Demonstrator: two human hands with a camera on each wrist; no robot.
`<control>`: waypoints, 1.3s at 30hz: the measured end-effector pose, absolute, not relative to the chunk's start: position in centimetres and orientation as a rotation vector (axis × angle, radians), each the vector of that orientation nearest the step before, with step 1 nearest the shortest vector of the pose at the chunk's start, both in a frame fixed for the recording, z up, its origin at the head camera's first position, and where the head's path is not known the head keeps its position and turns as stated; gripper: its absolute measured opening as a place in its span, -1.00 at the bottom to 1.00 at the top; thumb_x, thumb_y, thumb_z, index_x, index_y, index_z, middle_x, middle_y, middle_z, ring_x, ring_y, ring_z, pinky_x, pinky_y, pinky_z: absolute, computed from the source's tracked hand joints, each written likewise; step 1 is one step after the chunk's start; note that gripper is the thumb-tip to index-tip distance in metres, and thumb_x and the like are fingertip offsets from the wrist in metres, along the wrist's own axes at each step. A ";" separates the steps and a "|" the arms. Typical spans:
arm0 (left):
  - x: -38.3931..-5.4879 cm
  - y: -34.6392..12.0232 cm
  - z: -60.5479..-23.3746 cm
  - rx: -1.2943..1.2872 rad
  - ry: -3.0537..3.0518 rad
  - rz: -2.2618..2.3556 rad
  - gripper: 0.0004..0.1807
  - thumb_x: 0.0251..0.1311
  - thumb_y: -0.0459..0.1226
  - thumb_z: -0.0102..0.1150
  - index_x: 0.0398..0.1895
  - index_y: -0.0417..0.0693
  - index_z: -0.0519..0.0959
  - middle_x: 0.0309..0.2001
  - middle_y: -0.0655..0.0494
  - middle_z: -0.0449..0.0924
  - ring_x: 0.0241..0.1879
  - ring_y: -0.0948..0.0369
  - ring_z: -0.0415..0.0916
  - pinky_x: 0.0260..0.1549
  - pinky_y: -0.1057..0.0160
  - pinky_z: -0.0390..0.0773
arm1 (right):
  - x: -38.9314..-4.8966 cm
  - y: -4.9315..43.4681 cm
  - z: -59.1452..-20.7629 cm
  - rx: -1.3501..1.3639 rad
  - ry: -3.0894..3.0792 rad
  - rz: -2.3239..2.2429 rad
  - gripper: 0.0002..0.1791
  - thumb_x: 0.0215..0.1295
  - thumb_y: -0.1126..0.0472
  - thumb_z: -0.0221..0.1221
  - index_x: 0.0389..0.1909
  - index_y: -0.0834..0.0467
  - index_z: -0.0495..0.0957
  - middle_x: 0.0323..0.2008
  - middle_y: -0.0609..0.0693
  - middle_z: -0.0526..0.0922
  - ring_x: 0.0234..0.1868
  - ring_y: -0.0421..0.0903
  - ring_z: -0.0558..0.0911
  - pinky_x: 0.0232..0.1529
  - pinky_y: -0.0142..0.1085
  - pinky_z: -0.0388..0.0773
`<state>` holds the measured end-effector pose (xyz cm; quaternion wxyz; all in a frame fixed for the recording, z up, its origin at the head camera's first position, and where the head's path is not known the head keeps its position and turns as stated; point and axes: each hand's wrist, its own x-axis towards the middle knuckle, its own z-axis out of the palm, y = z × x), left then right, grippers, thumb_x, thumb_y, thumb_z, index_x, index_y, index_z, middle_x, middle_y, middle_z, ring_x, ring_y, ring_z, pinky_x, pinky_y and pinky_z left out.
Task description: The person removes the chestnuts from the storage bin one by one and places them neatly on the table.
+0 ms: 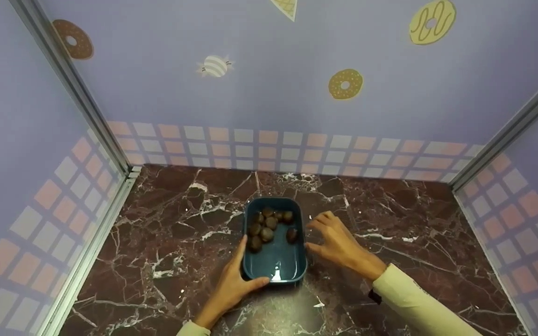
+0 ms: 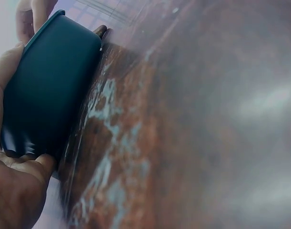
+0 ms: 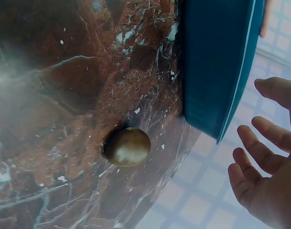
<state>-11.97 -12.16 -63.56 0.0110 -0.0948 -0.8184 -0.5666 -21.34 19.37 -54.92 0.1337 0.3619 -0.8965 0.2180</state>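
A teal rectangular container (image 1: 269, 263) stands on the marbled surface. Several brown, rounded chestnuts (image 1: 267, 234) lie inside it, mostly at its far and left parts; a single chestnut (image 1: 292, 235) sits apart by the right wall. My left hand (image 1: 232, 282) grips the near left corner, thumb along the near rim and fingers against the left side. Just right of the container, my right hand (image 1: 336, 240) hovers with fingers spread and nothing between them. In the right wrist view, a shiny brown chestnut (image 3: 128, 148) lies on the surface outside the container.
Dark red-brown marbled tabletop (image 1: 166, 242) with white veins surrounds the container. Lilac panels (image 1: 269, 93) with printed doughnuts, sweets and checks rise at the back and both sides. Metal frame strips (image 1: 96, 247) run along the side edges.
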 end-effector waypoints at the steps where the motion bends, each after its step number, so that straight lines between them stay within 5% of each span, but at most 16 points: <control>1: -12.0 -12.2 -63.5 -0.293 -2.554 -1.774 0.46 0.02 0.09 0.76 0.85 0.03 -0.04 0.72 -0.29 0.07 0.63 -0.32 0.18 0.57 -0.36 0.18 | -21.5 19.1 -54.9 1.069 -2.594 0.625 -0.55 0.12 0.14 0.67 -0.02 0.23 0.78 -0.09 0.07 0.75 0.04 0.11 0.59 0.12 0.08 0.62; 39: -11.9 -12.1 -63.7 -0.275 -2.533 -1.839 0.47 0.02 0.04 0.78 0.86 0.14 -0.07 0.74 -0.22 0.08 0.65 -0.25 0.18 0.59 -0.32 0.16 | -24.4 14.1 -56.8 1.141 -2.854 0.293 -0.56 0.16 0.14 0.63 0.00 0.26 0.77 -0.07 0.13 0.77 0.13 0.15 0.54 -0.01 0.07 0.50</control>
